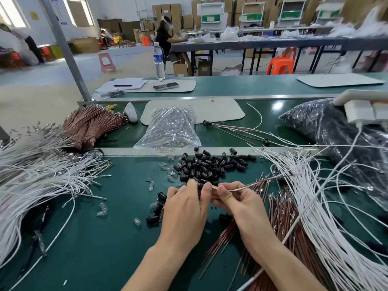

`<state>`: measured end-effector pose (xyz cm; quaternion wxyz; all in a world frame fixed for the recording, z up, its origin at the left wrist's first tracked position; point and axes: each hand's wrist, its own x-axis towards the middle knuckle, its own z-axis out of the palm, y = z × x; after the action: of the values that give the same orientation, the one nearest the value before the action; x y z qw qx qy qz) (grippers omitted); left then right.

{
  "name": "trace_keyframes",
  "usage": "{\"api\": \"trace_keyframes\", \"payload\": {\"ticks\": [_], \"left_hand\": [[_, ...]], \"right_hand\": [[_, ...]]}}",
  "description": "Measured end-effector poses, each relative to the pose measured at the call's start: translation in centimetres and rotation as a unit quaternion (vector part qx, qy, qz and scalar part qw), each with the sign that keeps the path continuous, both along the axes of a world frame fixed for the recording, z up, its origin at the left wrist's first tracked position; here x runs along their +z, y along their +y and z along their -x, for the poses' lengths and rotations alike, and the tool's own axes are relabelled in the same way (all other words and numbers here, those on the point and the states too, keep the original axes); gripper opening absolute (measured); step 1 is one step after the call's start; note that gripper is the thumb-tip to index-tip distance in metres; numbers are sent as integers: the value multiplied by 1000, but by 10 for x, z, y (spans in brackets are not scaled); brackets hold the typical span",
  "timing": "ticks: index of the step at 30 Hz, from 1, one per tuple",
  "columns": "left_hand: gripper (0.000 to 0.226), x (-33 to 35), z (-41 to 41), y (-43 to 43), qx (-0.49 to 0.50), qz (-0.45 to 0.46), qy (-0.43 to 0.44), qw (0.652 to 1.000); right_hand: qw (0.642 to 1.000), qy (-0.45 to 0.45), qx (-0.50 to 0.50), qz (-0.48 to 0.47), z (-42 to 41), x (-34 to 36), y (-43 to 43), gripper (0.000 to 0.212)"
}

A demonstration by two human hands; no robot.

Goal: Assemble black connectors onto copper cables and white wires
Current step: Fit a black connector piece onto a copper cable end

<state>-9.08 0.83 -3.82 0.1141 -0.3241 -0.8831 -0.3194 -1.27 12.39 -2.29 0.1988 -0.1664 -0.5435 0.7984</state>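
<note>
Nearest the camera, the left hand [186, 206] and the right hand [239, 203] are brought together over the green table [105, 238]. A copper cable [252, 184] is pinched between the right thumb and forefinger. Its near end lies between the two thumbs and its length runs off towards 2 o'clock. A black connector [201, 185] is clamped between the curled left fingertips and thumb, against the cable's end; whether the end is seated inside cannot be told. Loose copper cables [281, 208] are spread at 4 o'clock beneath the right wrist, beside a fan of white wires [327, 206] at 3 o'clock. A second mass of white wires [37, 179] is heaped at 9 o'clock. Just beyond the fingertips, at 12 o'clock, a pile of black connectors [210, 166] is scattered, with small clear pieces [171, 177] beside it. Farther off are a clear bag [171, 127], bundled copper cables [92, 122] at 10 o'clock and a dark bag [327, 122] at 2 o'clock.
</note>
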Motion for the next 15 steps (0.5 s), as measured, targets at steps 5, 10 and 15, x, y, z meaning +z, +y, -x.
{"api": "trace_keyframes", "payload": {"ticks": [5, 10, 15], "left_hand": [[31, 10, -1, -3, -1, -168, -94, 981], [41, 25, 17, -20, 17, -333, -195, 923], [49, 35, 28, -44, 60, -434, -204, 875]], "right_hand": [[999, 37, -10, 25, -1, 7, 6, 27], [989, 62, -63, 121, -8, 15, 26, 17], [989, 65, -69, 112, -13, 20, 29, 17]]}}
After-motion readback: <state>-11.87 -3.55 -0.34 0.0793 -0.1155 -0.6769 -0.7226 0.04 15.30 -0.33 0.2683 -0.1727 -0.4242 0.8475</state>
